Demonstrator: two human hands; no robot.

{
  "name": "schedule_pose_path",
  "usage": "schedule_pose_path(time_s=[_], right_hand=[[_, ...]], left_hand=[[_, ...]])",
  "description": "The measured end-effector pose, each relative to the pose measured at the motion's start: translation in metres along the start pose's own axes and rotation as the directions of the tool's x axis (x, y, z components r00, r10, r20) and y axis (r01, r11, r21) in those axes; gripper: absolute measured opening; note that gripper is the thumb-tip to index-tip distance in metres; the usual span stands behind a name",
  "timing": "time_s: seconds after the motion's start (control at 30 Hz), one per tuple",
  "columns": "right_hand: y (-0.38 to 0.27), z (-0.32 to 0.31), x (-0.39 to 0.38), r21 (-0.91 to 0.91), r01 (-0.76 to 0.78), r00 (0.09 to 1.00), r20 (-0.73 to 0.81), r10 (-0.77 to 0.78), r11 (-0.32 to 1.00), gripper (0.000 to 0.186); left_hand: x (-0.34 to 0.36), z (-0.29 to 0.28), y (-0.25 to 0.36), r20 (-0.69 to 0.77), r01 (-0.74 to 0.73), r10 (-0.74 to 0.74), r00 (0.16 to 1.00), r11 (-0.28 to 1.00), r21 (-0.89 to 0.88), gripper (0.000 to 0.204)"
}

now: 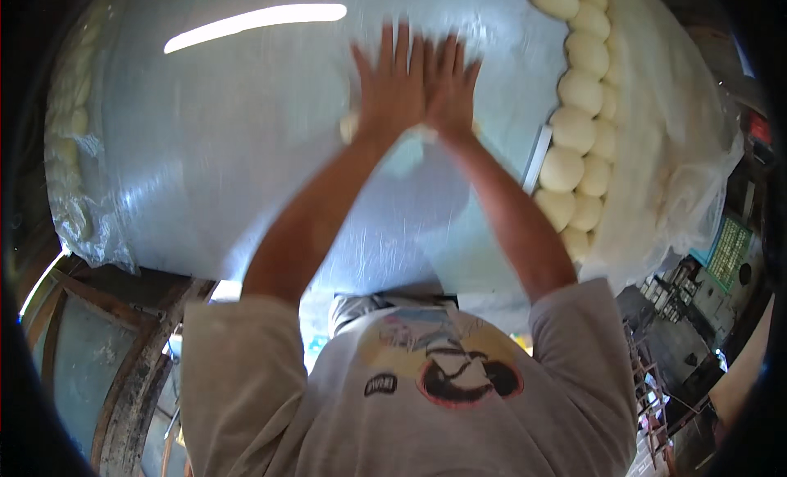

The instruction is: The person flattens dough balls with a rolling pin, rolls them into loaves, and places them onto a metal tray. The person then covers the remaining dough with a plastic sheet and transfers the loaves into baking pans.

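Apparently midway, L. hand (392,97) & R. hand (450,98), fingers slightly apart, lie over pale dough (348,129) on tabletop (238,161), this pc. prob. unfinished, w/ dough balls (572,129) lined up at R., done or waiting unclear.

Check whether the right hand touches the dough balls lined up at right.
Apart. The head view shows a stretch of tabletop between the right hand and those dough balls.

Shiny metal, crinkled plastic
The scratched tabletop (238,141) gleams like metal; the dough balls (573,129) look smooth and matt; the left plastic sheet (97,235) is glossy; the shirt (344,428) is matt cloth.
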State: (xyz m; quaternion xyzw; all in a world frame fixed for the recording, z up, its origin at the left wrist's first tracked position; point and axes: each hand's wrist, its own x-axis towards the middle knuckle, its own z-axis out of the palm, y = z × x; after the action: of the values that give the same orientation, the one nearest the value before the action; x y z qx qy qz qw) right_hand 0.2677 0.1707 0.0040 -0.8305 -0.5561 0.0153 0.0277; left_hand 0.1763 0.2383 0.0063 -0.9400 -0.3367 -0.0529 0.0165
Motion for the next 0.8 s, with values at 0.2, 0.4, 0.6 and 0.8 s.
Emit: schedule_pose_path(time_s=[0.2, 0.4, 0.6, 0.8], right_hand=[[-0.01, 0.023, -0.137, 0.173, 0.084, 0.975, 0.188, -0.117, 0.981, 0.074], [0.014, 0.004, -0.098, 0.131, -0.098, 0.995, 0.007, 0.098, 0.987, 0.087], [0.042, 0.029, -0.074, 0.092, -0.184, 0.979, -0.068, 0.191, 0.978, 0.078], [0.032, 0.034, -0.171, 0.27, -0.174, 0.984, 0.023, 0.174, 0.947, 0.087]], left_hand=[[-0.14, 0.001, 0.025, 0.32, -0.209, 0.188, 0.929, 0.977, 0.032, 0.086], [-0.102, -0.012, 0.0, 0.275, 0.008, 0.035, 0.961, 0.988, -0.153, 0.101], [-0.082, 0.015, -0.046, 0.179, 0.039, -0.001, 0.984, 0.977, -0.211, 0.095], [-0.178, 0.015, -0.032, 0.086, 0.046, -0.001, 0.996, 0.849, -0.526, 0.098]])
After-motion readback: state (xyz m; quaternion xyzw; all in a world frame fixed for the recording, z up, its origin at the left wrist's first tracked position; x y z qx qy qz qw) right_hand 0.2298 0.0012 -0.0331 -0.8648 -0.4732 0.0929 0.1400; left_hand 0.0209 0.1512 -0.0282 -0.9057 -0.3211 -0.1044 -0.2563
